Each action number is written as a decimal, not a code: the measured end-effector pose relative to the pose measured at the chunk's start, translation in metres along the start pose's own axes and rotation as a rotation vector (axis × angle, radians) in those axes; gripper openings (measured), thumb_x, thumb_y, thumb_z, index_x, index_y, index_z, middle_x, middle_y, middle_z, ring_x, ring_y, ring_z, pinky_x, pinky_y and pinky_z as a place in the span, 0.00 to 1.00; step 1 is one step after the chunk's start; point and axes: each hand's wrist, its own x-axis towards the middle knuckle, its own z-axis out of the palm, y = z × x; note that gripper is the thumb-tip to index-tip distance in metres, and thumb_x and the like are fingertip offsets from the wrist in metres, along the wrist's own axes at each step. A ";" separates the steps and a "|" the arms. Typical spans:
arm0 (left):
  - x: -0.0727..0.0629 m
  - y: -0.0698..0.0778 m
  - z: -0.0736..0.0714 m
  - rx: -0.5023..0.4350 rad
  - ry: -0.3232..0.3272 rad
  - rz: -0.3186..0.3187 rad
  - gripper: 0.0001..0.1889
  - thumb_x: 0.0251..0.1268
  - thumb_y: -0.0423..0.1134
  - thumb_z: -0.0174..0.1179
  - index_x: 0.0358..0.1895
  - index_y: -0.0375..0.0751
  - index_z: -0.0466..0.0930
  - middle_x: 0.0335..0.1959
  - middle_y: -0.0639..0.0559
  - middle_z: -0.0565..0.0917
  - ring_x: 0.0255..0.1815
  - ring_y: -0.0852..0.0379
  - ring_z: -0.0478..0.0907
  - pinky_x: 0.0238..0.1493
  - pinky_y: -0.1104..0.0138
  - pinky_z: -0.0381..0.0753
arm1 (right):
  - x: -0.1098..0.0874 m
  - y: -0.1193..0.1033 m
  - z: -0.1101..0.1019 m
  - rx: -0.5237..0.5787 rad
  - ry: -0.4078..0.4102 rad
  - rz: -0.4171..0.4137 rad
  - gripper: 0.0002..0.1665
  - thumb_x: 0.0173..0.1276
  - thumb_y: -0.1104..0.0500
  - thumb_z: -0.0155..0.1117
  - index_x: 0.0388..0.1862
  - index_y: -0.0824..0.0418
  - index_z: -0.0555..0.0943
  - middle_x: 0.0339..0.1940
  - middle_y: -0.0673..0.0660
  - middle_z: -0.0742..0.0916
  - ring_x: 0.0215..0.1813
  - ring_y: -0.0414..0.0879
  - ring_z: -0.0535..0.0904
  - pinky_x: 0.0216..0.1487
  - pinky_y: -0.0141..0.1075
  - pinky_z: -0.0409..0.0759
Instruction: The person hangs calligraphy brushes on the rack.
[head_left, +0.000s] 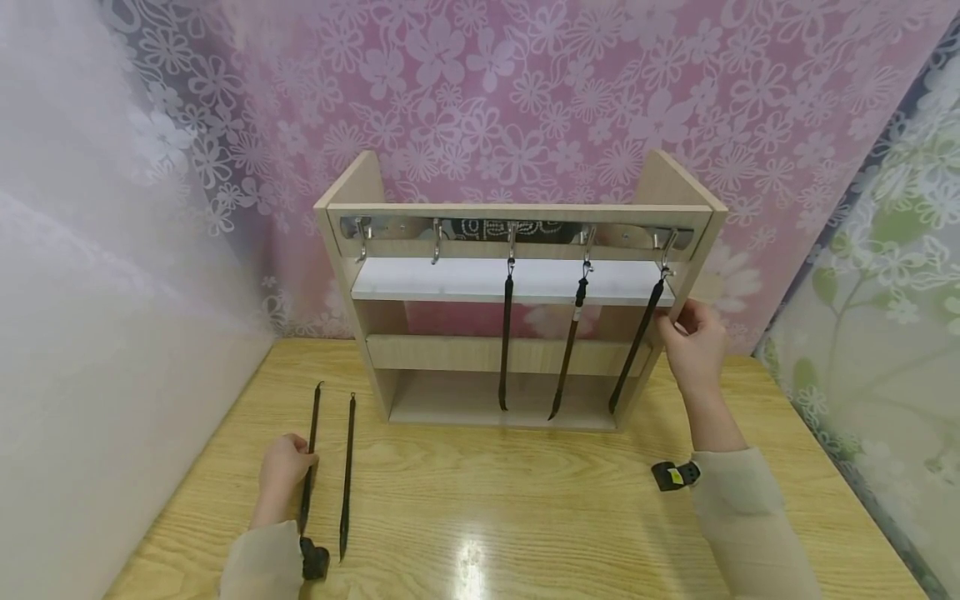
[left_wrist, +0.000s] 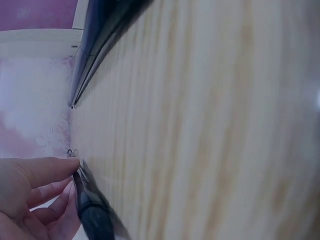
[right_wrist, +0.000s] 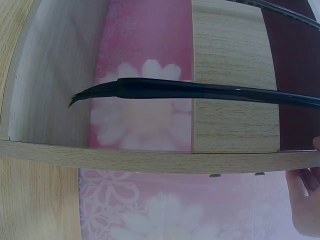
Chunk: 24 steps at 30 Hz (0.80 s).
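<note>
Brush (head_left: 313, 425) at the left of the table (head_left: 487, 483): slim handle pinched by the left hand (head_left: 283, 467), presumably for control. Second brush (head_left: 347, 475) lies just to its right. Right hand (head_left: 699, 346) grips the rack's (head_left: 435, 353) right side, probably steadying it. Three hanging brushes (head_left: 506, 333) occupy hooks (head_left: 512, 240) (tips down, likely sparing the bristles).

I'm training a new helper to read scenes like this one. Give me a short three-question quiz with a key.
1. How many brushes hang from the rack?

2. True or false: the hanging brushes point bristles-up.

3. In the head view, the left grip holds:
A) a hanging brush
B) the leftmost brush
C) the rack's side panel

Key: 1. Three. 2. False; the bristles point down. 3. B.
</note>
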 end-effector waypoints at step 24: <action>-0.004 0.000 -0.002 -0.057 0.088 0.026 0.17 0.52 0.29 0.51 0.43 0.19 0.69 0.37 0.28 0.76 0.34 0.39 0.74 0.30 0.54 0.76 | 0.000 -0.002 0.000 0.004 -0.005 0.005 0.15 0.56 0.66 0.60 0.42 0.72 0.75 0.32 0.49 0.78 0.40 0.35 0.76 0.45 0.27 0.76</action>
